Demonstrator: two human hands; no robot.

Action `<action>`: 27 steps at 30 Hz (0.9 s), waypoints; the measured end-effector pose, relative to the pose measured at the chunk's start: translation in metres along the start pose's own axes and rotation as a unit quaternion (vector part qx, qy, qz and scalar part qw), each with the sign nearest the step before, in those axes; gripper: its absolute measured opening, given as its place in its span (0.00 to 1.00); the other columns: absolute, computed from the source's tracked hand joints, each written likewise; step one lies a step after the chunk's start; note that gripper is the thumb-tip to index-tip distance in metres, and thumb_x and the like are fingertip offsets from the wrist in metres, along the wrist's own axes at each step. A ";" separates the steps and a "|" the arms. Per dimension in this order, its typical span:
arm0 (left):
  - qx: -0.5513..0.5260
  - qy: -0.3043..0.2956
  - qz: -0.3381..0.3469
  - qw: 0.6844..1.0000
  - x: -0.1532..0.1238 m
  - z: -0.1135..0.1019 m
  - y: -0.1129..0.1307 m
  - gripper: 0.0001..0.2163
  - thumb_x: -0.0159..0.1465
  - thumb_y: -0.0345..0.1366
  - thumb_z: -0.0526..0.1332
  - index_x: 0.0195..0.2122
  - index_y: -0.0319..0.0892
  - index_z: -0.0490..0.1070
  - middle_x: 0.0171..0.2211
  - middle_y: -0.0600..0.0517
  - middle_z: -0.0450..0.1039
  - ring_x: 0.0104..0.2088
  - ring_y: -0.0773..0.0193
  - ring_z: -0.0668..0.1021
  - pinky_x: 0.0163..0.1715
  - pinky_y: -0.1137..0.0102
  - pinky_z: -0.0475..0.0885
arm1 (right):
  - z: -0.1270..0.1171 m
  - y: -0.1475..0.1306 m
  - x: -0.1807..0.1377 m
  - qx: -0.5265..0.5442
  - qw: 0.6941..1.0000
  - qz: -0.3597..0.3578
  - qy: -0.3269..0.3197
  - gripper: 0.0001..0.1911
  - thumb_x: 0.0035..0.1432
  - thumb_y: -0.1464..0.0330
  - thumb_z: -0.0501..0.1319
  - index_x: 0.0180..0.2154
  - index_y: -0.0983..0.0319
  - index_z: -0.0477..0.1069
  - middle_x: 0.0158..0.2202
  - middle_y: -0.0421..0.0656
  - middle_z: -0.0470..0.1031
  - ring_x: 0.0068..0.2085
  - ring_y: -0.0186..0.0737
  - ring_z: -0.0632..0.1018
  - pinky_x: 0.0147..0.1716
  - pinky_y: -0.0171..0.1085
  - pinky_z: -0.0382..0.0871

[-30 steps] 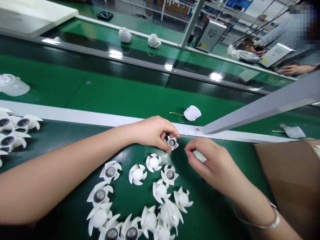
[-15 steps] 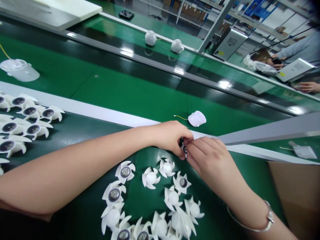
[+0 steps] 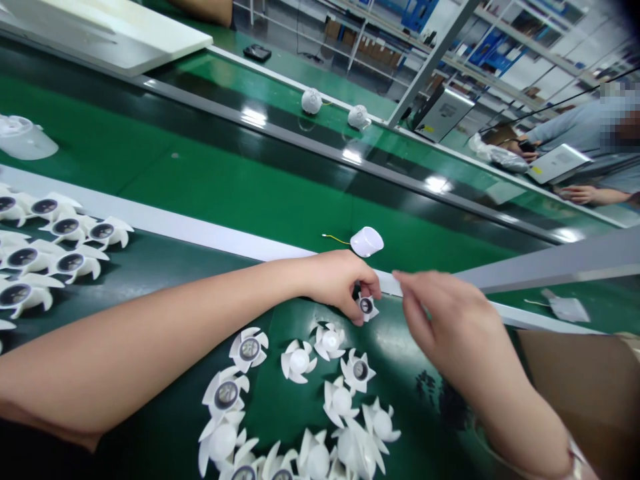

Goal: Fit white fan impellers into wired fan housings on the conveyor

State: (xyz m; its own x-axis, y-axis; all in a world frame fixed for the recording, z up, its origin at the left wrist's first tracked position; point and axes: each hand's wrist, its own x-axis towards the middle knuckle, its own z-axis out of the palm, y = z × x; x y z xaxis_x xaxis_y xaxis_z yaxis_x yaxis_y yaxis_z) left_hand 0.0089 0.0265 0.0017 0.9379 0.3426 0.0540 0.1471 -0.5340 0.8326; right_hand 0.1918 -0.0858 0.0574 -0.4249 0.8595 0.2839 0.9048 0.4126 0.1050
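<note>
My left hand (image 3: pixel 343 280) grips a small white fan wheel (image 3: pixel 367 307) by its edge, its dark ring turned up toward me. To the right, my right hand (image 3: pixel 450 320) hovers apart from it, thumb and fingertips pinched together. It is slightly blurred, and whatever sits in the pinch is too small to make out. Below both hands several more fan wheels lie in a rough ring, among them a white-hubbed wheel (image 3: pixel 299 362) and a wheel with a dark ring (image 3: pixel 360 371).
More fan wheels (image 3: pixel 73 263) stand in rows at the left. A white cup-shaped housing (image 3: pixel 367 242) with a yellow wire rests on the green conveyor (image 3: pixel 225 193). A cardboard box (image 3: pixel 565 373) stands at the right. Across the line, a co-worker's hand (image 3: pixel 583 195) is near a silver box (image 3: pixel 560 163).
My right hand has moved off the fan wheel, to the right. The wheel stays in my left hand, now more exposed. The view has shifted, and the housing on the conveyor appears farther left.
</note>
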 end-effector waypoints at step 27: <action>0.035 -0.030 -0.013 0.999 -0.006 -0.002 0.004 0.24 0.54 0.43 0.71 0.53 0.48 0.76 0.36 0.54 0.79 0.29 0.69 0.76 0.29 0.75 0.66 | 0.009 -0.012 -0.061 0.441 0.818 0.290 0.228 0.32 0.60 0.68 0.64 0.62 0.51 0.57 0.53 0.47 0.69 0.51 0.44 0.75 0.54 0.47 0.70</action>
State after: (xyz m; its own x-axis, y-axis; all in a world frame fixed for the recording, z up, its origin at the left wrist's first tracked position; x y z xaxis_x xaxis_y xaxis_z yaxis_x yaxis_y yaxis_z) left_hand 0.0036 0.0239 0.0061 0.9503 0.3112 -0.0020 0.1914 -0.5793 0.7923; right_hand 0.2068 -0.1406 0.0305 0.3057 0.8691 0.3889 0.4940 0.2044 -0.8451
